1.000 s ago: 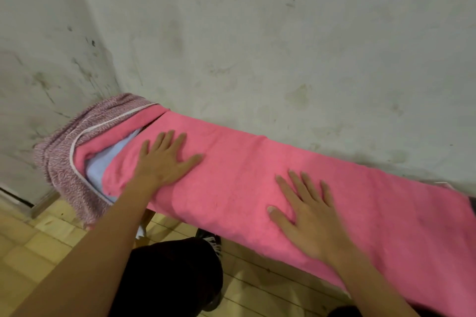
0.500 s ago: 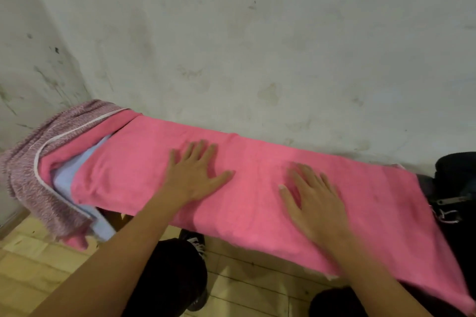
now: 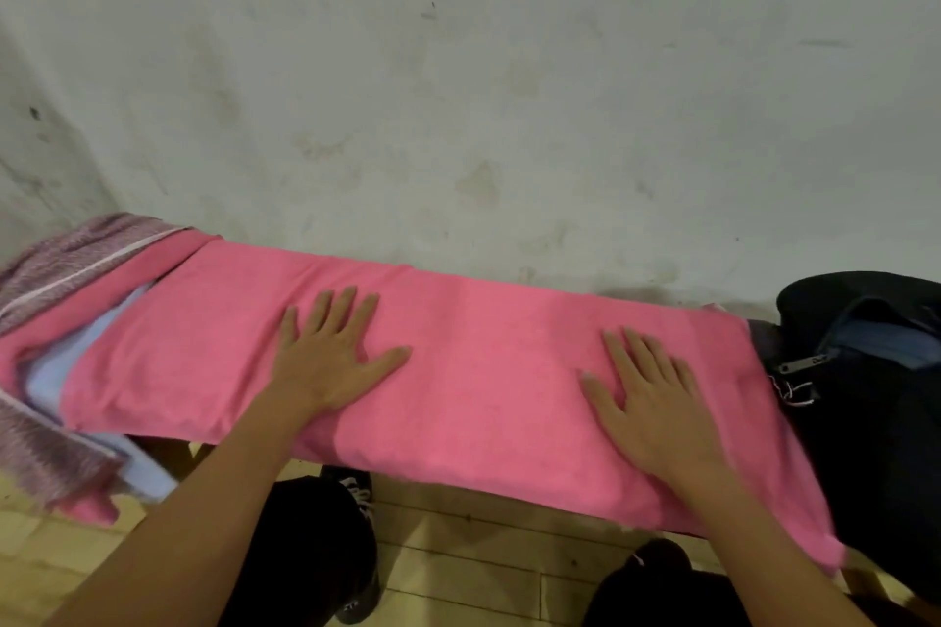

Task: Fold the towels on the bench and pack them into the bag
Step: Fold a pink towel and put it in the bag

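A long pink towel [image 3: 489, 362] lies flat along the bench, its front edge hanging over. My left hand [image 3: 331, 356] presses flat on it left of centre, fingers straight. My right hand [image 3: 646, 397] lies flat on its right part, fingers spread. Under the towel's left end sit a pale blue towel [image 3: 76, 362] and a mauve patterned towel [image 3: 61, 265], both draping off the bench end. A dark bag [image 3: 865, 402] with an open zip stands at the right end of the bench, touching the pink towel.
A stained white wall [image 3: 458, 92] rises directly behind the bench. Below the bench are a tan tiled floor [image 3: 483, 565], my dark trouser legs and a black shoe [image 3: 356, 494].
Both hands have slid to the right along the pink towel, staying flat on it. The view has shifted right, and the dark bag now shows at the right edge.
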`<action>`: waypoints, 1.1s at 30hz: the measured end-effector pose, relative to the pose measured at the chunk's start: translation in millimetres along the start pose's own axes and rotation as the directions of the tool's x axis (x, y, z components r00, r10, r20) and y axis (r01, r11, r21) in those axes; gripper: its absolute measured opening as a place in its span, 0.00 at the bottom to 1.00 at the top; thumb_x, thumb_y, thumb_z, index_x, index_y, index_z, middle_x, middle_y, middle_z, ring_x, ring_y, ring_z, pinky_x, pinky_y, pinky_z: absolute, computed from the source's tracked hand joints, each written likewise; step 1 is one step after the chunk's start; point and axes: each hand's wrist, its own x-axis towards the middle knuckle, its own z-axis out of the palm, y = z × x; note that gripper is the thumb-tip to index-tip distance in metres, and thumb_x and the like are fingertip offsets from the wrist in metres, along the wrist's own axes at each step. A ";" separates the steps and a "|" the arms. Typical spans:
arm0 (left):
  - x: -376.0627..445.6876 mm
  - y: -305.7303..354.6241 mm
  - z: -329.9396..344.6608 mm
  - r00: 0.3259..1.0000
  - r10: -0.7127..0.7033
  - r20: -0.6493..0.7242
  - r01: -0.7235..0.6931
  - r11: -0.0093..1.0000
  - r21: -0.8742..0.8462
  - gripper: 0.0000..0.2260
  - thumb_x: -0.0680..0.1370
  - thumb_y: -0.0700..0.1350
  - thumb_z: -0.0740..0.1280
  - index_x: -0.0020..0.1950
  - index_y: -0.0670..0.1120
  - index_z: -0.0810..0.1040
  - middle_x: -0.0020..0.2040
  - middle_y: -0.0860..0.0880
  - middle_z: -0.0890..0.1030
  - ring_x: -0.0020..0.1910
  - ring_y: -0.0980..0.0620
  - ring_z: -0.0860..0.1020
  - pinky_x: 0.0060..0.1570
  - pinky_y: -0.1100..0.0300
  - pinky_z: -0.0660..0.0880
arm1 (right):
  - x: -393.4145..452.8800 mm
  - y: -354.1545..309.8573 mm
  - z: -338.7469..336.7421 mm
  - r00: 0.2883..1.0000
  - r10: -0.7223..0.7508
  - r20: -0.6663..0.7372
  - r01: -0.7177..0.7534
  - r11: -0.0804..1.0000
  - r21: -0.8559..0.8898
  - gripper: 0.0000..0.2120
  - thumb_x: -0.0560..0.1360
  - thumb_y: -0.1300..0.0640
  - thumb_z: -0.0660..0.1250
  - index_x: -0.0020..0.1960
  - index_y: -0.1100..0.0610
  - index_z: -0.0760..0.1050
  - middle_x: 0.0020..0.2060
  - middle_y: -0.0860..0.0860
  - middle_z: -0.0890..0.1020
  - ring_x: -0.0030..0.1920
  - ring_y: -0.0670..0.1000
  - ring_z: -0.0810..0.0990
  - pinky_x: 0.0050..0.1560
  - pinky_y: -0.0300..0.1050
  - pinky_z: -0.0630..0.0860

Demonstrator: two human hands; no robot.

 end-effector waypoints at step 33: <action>5.7 -46.6 -9.8 0.952 -0.281 -0.121 0.253 0.945 -0.207 0.49 0.66 0.78 0.42 0.80 0.50 0.52 0.81 0.46 0.53 0.79 0.45 0.53 0.75 0.37 0.49 | 11.8 -50.3 -3.3 0.998 -0.054 -0.045 0.055 0.998 0.033 0.40 0.72 0.30 0.32 0.81 0.44 0.42 0.81 0.46 0.46 0.80 0.48 0.43 0.78 0.61 0.41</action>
